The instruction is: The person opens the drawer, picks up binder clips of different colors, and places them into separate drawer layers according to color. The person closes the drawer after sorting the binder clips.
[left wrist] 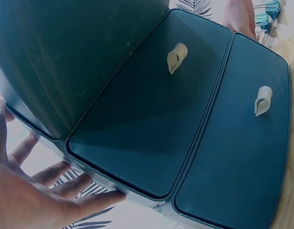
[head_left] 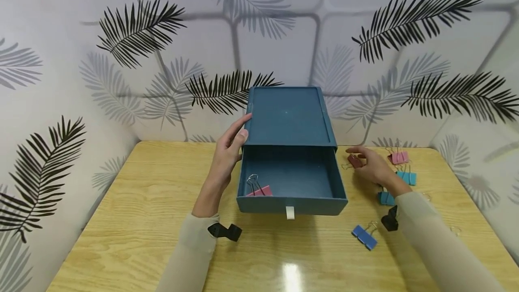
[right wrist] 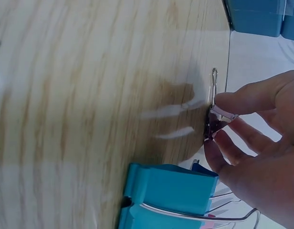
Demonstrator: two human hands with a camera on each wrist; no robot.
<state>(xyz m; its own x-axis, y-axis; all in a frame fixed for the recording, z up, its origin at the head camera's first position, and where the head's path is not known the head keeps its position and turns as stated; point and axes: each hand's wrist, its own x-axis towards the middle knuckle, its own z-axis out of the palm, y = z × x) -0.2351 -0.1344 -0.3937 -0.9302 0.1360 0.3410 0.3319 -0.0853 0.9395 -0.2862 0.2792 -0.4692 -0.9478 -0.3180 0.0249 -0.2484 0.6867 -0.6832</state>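
Observation:
A dark blue drawer unit (head_left: 285, 116) stands in the middle of the table, its top drawer (head_left: 263, 205) pulled out toward me. Inside the drawer, at the front left, lies a pink binder clip (head_left: 265, 190). My left hand (head_left: 223, 159) rests against the unit's left side, fingers extended and spread along it in the left wrist view. To the right of the unit, my right hand (head_left: 375, 168) pinches a dark red binder clip (head_left: 355, 161) between thumb and fingers, low over the table. Two lower drawers with pale pull tabs (left wrist: 177, 56) show closed in the left wrist view.
Right of the right hand are another pink clip (head_left: 400, 157) and teal binder clips (head_left: 407, 178), one (head_left: 386, 198) under the wrist. A blue binder clip (head_left: 365, 237) lies nearer me. The patterned wall (head_left: 275, 48) rises just behind the drawer unit.

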